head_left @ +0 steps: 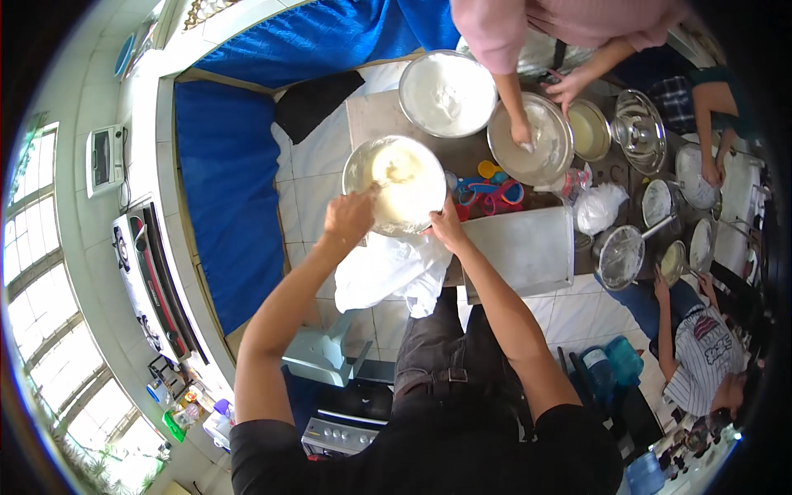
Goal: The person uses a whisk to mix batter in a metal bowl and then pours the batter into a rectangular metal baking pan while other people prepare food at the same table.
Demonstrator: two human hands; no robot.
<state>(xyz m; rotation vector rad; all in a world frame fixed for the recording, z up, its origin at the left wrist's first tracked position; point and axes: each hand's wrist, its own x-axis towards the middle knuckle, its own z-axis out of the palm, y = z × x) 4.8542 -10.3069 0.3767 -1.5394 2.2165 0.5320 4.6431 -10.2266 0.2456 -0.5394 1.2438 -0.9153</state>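
Observation:
A round metal mixing bowl (350, 183) of pale, creamy batter (404, 198) stands at the table's left end. Over its left rim, my left hand (350, 216) is closed in a fist; whatever it grips is blurred, and the batter is stirred up just beyond it. My right hand (446, 226) pinches the bowl's lower right rim, thumb and fingers around the edge. Below the bowl hangs a crumpled white cloth or bag (394, 272). Close to my right hand lie coloured measuring cups (505, 195) in blue, pink and yellow.
A flat metal baking tray (520, 247) lies right of my right forearm. Beyond are a bowl with white residue (448, 95) and a bowl of flour-like powder (536, 144), where a person in pink (569, 29) works. More people and bowls line the right side. A chair (322, 356) stands at my left.

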